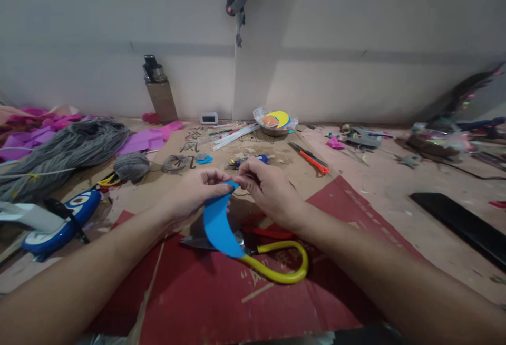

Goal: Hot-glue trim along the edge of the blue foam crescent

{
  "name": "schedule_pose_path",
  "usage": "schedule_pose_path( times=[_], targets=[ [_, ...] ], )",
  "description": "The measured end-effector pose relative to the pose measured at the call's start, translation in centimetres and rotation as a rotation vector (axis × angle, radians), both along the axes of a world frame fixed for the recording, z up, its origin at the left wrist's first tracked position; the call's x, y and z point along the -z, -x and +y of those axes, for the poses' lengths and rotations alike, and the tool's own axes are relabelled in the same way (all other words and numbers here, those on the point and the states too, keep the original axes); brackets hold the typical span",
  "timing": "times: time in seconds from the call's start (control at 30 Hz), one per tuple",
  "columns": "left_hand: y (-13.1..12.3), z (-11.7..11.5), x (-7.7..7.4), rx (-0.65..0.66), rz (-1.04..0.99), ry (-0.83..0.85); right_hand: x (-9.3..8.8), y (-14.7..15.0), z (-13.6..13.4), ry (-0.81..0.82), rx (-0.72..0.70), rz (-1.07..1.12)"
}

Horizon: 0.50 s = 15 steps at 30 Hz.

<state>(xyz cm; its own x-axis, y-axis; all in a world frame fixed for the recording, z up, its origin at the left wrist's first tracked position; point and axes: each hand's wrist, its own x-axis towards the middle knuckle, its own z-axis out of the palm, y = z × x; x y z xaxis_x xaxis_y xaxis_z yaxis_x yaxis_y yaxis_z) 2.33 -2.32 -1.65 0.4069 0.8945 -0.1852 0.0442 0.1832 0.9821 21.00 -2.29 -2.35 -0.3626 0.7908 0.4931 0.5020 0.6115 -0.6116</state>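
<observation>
Left hand: fingers of the left hand (193, 189) pinch a smooth blue crescent-shaped sheet (215, 224) near its upper end, above the worktop's (379, 176) front edge.
Right hand: fingers of the right hand (272, 189) pinched together at the sheet's upper tip; any smaller piece between them cannot be made out.
Bowl: a shallow round bowl (272, 132) near the worktop's back edge holds a yellow disc (281, 117), an orange piece (270, 121) and clear plastic wrapping (259, 114).
Scissors: yellow-handled metal scissors (272, 275), partly hidden by the sheet.
Cardboard: red printed cardboard (205, 303) bears pale characters, partly covered, not fully legible.
</observation>
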Motion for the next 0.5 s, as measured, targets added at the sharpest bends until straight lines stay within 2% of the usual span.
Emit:
schedule_pose_path(
  times=[0.1,0.27,0.4,0.5],
  targets=[
    [-0.24,-0.18,-0.21,-0.055,0.015,-0.085,0.16,0.02,0.04,-0.016,-0.001,0.034],
    [-0.93,-0.79,-0.82,-0.061,0.027,-0.048,0.38,0.14,0.0,-0.013,0.003,0.082],
    [-0.93,-0.83,-0.77,-0.101,0.184,-0.115,0.35,0.22,-0.25,0.027,-0.022,0.105],
    [-0.55,-0.65,-0.7,-0.116,0.306,-0.249,0.11,0.14,-0.46,0.054,-0.033,0.125]
  ],
)
